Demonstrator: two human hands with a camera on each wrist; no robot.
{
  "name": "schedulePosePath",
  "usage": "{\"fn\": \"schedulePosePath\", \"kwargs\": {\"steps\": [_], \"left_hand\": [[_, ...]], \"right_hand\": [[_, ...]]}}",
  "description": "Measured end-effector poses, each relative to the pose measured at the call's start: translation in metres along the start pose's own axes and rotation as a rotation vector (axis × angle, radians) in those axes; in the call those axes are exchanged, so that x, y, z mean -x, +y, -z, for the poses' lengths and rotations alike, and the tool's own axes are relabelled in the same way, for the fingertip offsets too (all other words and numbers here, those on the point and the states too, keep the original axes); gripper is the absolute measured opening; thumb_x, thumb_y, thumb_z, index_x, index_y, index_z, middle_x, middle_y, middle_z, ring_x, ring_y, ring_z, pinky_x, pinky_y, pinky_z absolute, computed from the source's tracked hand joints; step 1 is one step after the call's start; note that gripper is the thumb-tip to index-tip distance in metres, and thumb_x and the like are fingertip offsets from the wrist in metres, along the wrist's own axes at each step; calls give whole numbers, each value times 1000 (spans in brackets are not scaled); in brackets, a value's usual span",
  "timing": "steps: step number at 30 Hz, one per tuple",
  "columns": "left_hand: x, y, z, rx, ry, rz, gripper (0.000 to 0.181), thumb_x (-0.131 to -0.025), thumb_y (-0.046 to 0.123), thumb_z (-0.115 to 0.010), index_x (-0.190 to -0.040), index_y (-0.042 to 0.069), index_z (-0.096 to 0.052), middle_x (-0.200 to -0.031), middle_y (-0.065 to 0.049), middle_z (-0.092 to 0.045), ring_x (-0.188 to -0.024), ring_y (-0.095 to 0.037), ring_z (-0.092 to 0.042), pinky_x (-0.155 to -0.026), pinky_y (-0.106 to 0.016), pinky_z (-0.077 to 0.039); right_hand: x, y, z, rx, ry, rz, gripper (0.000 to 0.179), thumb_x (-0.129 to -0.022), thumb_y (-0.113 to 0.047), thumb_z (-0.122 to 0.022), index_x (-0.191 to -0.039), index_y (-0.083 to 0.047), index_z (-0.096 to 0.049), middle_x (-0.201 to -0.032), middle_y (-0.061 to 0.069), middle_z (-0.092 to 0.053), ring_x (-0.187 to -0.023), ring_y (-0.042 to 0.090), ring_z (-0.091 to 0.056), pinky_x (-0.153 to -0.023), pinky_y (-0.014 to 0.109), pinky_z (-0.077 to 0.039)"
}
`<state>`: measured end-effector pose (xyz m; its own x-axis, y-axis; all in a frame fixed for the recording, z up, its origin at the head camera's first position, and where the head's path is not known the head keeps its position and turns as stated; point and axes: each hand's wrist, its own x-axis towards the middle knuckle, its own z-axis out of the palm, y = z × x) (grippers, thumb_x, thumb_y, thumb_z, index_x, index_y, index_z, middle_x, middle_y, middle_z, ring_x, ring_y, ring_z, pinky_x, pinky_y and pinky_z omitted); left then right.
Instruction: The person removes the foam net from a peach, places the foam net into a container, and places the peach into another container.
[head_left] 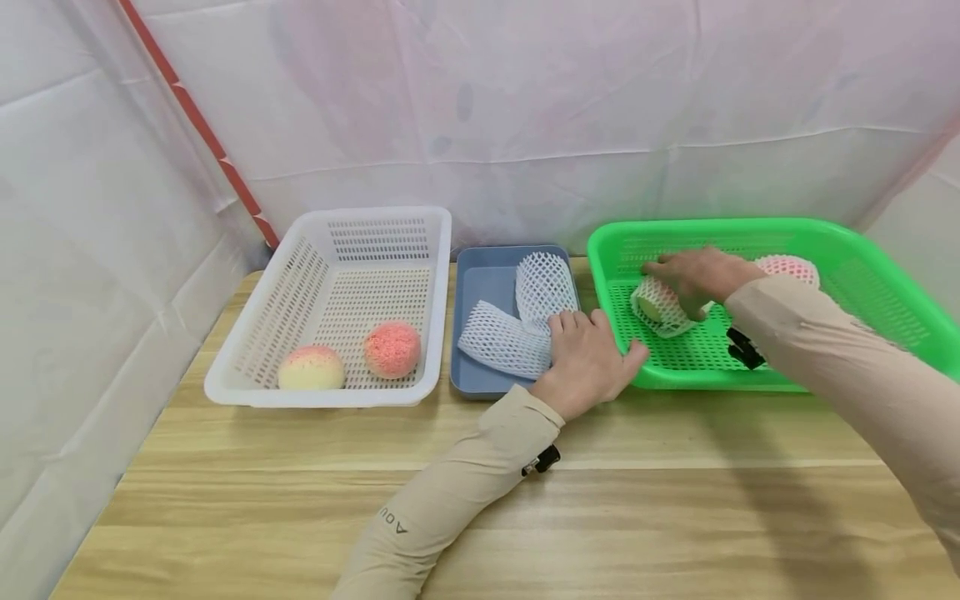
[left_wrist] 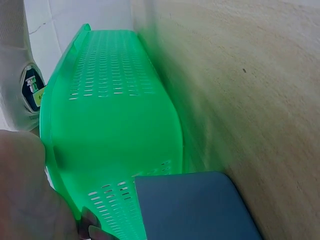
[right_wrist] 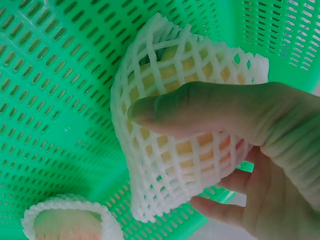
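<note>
- Net-wrapped fruit [right_wrist: 170, 155] lies inside the green basket [head_left: 720, 380], near its left end; it is roundish, yellow turning to pink, and its white foam net is stretched into open diamonds.
- Right hand [head_left: 701, 277] holds this fruit, the thumb laid across the net and other fingers behind.
- Left hand [head_left: 588, 362] is over the edge of the blue-grey tray [head_left: 480, 279], its thumb spread away toward the green rim; whether its fingertips press on anything, I cannot tell.
- Two foam nets [head_left: 506, 340], soft and flattened, lie in this smooth, shallow tray.
- Second netted fruit [head_left: 789, 268] is farther right; the right sleeve [head_left: 810, 333] partly blocks my head view of it.
- White basket [head_left: 322, 398], of slotted plastic, carries two bare fruits [head_left: 392, 350], one pale yellow with pink, one coral and grainy.
- Wood-grained table [head_left: 637, 500] is under everything; behind I see creased, thin cloth [head_left: 525, 83].
</note>
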<state>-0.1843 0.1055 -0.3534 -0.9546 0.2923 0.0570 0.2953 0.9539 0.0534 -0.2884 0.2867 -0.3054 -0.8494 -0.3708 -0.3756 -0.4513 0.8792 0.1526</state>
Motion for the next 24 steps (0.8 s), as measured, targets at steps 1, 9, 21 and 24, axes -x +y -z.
{"fn": "schedulePosePath", "kwargs": {"steps": [1, 9, 21, 24], "left_hand": [[0, 0, 0, 0, -2, 1, 51, -94, 60, -24, -94, 15, -46, -94, -3, -55, -87, -20, -43, -82, -33, -33], [0, -1, -2, 11, 25, -11, 47, -94, 59, -25, -88, 16, -44, -90, -3, -56, -84, -20, -44, -78, -33, -33], [0, -1, -5, 22, 41, -6, 48, -96, 59, -23, -87, 16, -44, -87, -3, -56, -85, -20, -48, -76, -34, -32], [0, -1, -6, 27, 45, 0, 48, -96, 59, -24, -89, 16, -45, -89, -3, -57, -86, -20, -49, -78, -34, -33]], "right_hand": [[0, 0, 0, -8, -1, 0, 95, -49, 11, -84, -135, -3, -47, -126, 29, -49, -96, 43, -56, -60, 47, -55], [-1, 1, -1, -45, -5, 13, 94, -49, 9, -84, -134, -4, -47, -122, 26, -52, -90, 37, -56, -61, 48, -55], [-6, 7, -5, -24, -1, 19, 100, -57, -21, -89, -139, 9, -40, -134, 38, -41, -118, 56, -44, -89, 65, -43], [-7, 6, -5, -24, -6, 16, 99, -61, -28, -88, -139, 9, -40, -135, 38, -42, -120, 56, -42, -91, 66, -41]]}}
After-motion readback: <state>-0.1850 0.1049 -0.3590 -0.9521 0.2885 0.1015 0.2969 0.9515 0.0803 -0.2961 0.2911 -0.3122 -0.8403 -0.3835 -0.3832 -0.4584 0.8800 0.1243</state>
